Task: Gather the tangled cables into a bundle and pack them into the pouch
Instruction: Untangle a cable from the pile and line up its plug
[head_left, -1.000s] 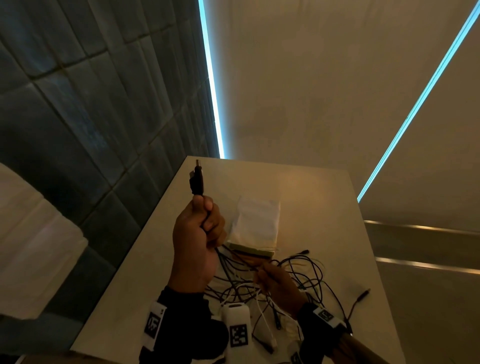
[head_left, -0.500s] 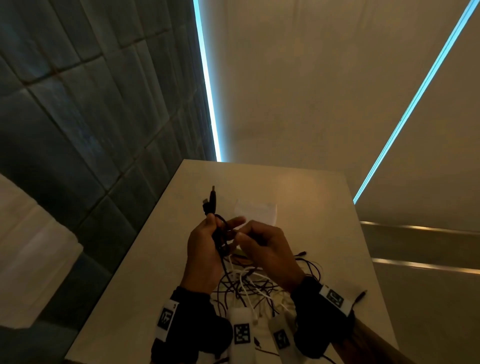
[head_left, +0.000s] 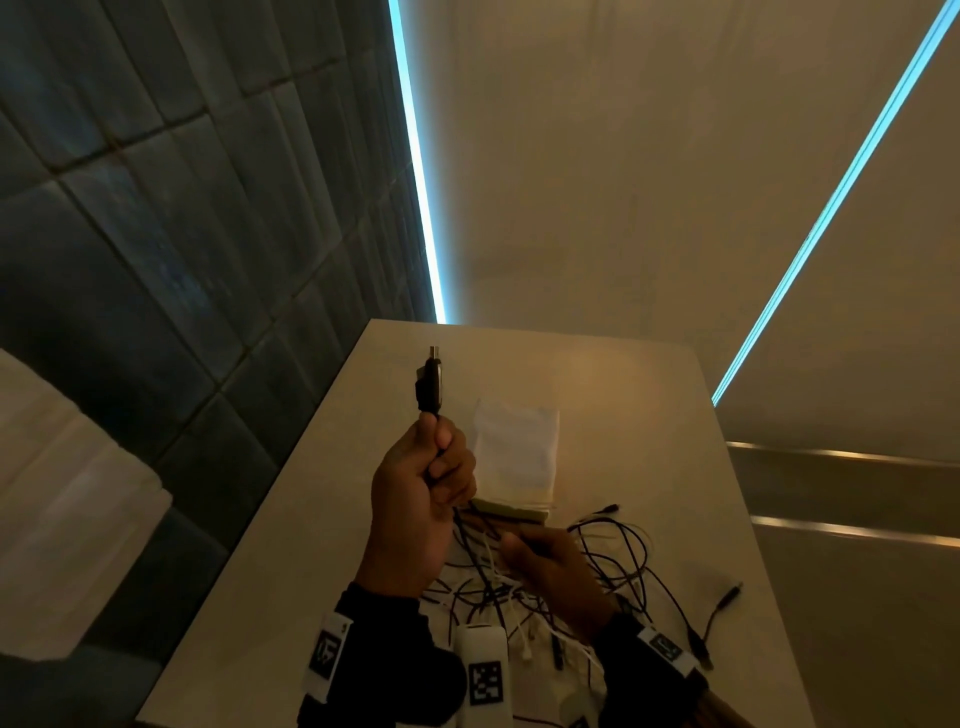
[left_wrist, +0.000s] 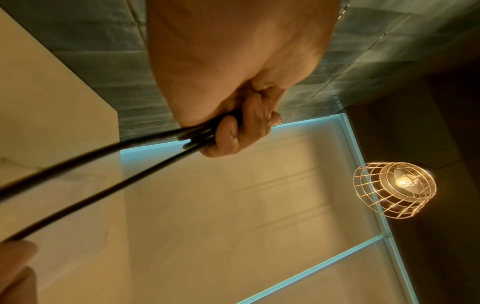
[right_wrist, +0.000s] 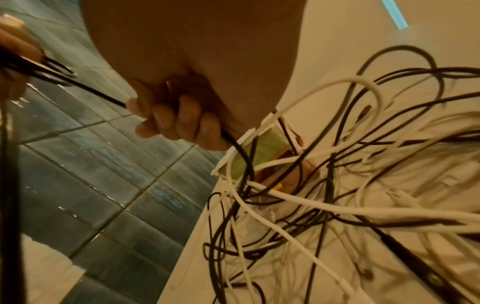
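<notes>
My left hand (head_left: 431, 473) is raised above the table in a fist round several black cable strands (left_wrist: 109, 156), and black plugs (head_left: 432, 387) stick up out of the fist. Lower down, my right hand (head_left: 545, 561) grips one black cable (right_wrist: 235, 144) that runs up to the left hand. A tangle of black and white cables (head_left: 597, 571) lies on the table under and to the right of the right hand. The white pouch (head_left: 517, 457) lies flat just beyond both hands, its near mouth facing the tangle.
The light table (head_left: 623, 395) drops off at its left edge toward a dark tiled wall (head_left: 156, 234). A loose black plug end (head_left: 727, 608) lies near the right edge. A wire-cage lamp (left_wrist: 394, 189) shows in the left wrist view.
My hands met half a second ago; since then the left hand has risen with the plugs and the right hand has dropped back down along the cable toward the tangle.
</notes>
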